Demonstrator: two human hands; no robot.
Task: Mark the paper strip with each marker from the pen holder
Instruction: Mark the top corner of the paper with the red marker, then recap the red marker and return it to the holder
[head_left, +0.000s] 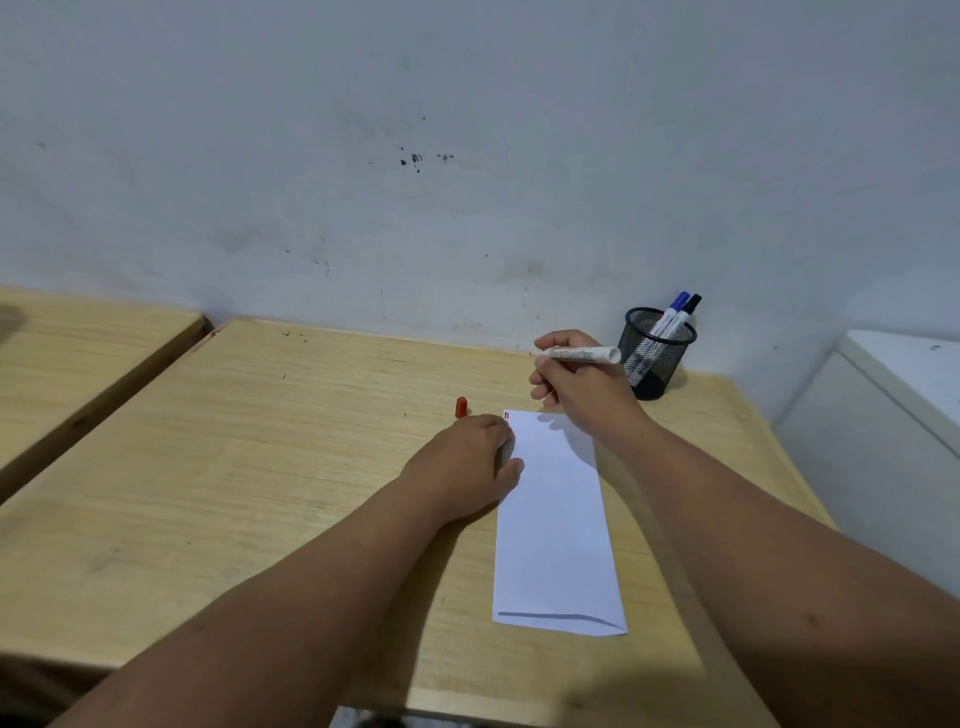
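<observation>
A white paper strip (556, 525) lies lengthwise on a light wooden table (234, 467), running from near the front edge toward the wall. Its near end curls up slightly off the wood. At its far left corner sit small red and blue marks (507, 415).

The left hand (467, 465) rests palm down on the table along the strip's left edge, fingers loosely together and flat, the thumb and fingertips lapping onto the paper; it grips nothing. Just beyond its knuckles a red cap (461, 407) stands upright on the wood, apart from the paper.

The right hand (576, 379) is raised above the far end of the strip, casting a shadow on the paper's top edge. Its fingers are closed around a white marker (584, 355), held roughly level, the butt end pointing right toward the holder and the tip end poking out left past the fingers. The tip is too small to make out its colour.

The black mesh pen holder (655, 353) stands near the table's far right corner, close to the wall and just right of the raised hand. Two markers lean in it, one with a blue cap (679, 300) and one with a black cap (693, 303).

The table's left half is bare wood. A second table (78, 353) adjoins on the left across a narrow gap, and a white cabinet (893, 395) stands off the right edge.
</observation>
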